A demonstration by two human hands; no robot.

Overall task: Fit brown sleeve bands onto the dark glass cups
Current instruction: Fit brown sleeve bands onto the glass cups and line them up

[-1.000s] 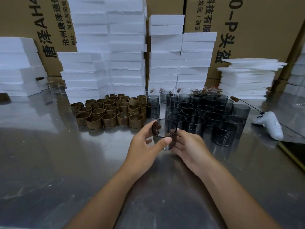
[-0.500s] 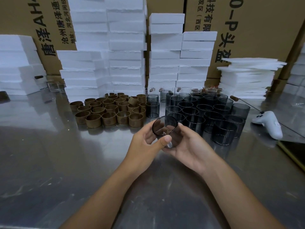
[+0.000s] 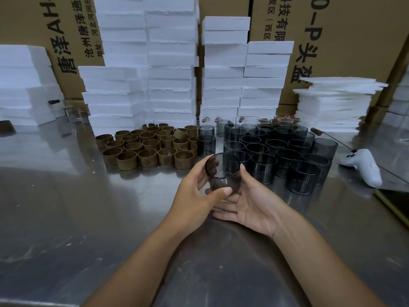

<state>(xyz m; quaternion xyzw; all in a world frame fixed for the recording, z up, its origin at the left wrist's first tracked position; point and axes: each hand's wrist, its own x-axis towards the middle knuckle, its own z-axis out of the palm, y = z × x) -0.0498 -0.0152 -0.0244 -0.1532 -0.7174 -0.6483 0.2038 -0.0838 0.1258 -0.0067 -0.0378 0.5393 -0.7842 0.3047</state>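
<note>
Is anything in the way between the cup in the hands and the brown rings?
No, nothing visible. The left hand grips the dark glass cup, and only bare metal table lies between it and the nearest brown sleeve band to its left.

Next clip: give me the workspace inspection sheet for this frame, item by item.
Surface: metal table, shiny and scuffed.
Job's things: held cup, dark glass, raised off the table, no band on it; dark glass cups grouped behind at right; brown sleeve bands grouped at left.
Clutter: white controller at right; clear glasses at back left.
Grip: left hand curls round the held cup; right hand supports it, straight fingers beneath.
Cables: thin dark line beside the controller, possibly a wire; cannot tell.
Surroundings: stacked white foam blocks; printed cardboard boxes behind.
</note>
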